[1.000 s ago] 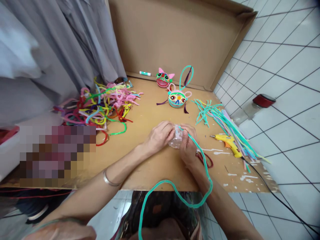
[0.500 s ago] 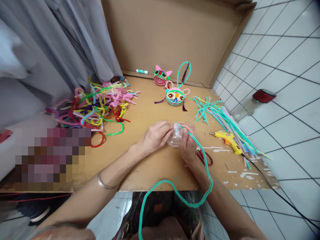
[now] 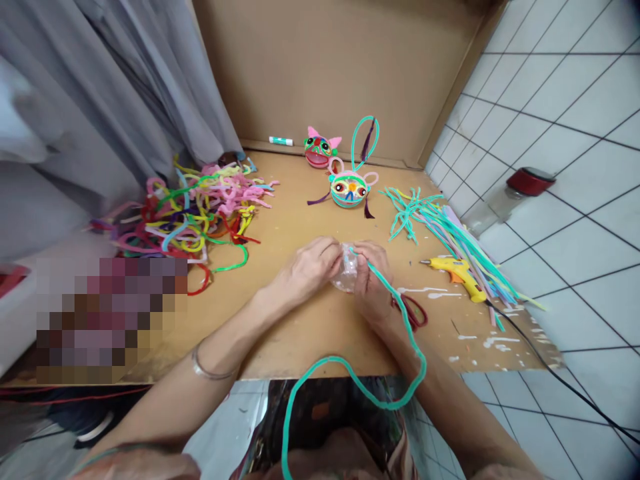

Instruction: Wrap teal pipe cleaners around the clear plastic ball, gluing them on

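Note:
A small clear plastic piece [image 3: 345,277] is held between my two hands above the middle of the table. My left hand [image 3: 316,263] pinches its left side with fingers closed. My right hand [image 3: 373,277] grips its right side and also holds the end of a long teal pipe cleaner [image 3: 411,327] against it. From there the pipe cleaner runs over my right forearm and loops down past the table's front edge. Red-handled scissors [image 3: 416,312] lie partly hidden beside my right wrist.
Two decorated face ornaments [image 3: 350,189] stand at the back, near a glue stick [image 3: 281,141]. Tangled pipe cleaners [image 3: 200,207] lie left, straight ones [image 3: 470,250] right. A yellow glue gun [image 3: 460,275] with a black cord and a red-lidded jar [image 3: 530,181] are at the right.
The view has shifted slightly. Both hands remain on the clear piece, with a small change in the right fingers at the teal pipe cleaner's end.

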### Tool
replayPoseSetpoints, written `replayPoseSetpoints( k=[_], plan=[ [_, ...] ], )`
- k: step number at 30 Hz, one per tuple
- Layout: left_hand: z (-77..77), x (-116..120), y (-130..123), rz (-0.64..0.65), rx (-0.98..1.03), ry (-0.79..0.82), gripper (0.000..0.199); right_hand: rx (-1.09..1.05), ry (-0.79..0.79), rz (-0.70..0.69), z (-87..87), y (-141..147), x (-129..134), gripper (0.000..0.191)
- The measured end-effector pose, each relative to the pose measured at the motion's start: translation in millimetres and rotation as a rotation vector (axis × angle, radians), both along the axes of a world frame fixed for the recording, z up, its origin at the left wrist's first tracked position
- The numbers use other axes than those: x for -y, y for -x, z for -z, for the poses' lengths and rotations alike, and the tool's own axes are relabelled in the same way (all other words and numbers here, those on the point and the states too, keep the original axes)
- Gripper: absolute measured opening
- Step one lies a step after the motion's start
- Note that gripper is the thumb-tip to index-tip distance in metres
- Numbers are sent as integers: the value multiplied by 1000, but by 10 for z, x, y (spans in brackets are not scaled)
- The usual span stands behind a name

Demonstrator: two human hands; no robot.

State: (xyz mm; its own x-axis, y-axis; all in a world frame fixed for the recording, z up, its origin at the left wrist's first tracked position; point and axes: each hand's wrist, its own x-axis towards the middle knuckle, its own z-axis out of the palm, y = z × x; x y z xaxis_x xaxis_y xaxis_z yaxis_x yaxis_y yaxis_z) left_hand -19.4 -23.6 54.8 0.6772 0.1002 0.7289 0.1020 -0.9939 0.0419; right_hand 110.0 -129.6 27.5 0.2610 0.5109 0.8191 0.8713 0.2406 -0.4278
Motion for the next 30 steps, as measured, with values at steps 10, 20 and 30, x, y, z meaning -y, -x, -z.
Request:
replayPoseSetpoints(
  k=[10,20,30],
  plan=[
    [81,60,-87,-50,87,112,16,-39,-33,-8,17,-19,-8,25],
    [98,125,-97,-50,159,368,18,-89,-37,14,32,-57,-29,25],
    [56,69,-42,33,94,301,17,-103,-43,22,62,-82,-22,26]
  ],
)
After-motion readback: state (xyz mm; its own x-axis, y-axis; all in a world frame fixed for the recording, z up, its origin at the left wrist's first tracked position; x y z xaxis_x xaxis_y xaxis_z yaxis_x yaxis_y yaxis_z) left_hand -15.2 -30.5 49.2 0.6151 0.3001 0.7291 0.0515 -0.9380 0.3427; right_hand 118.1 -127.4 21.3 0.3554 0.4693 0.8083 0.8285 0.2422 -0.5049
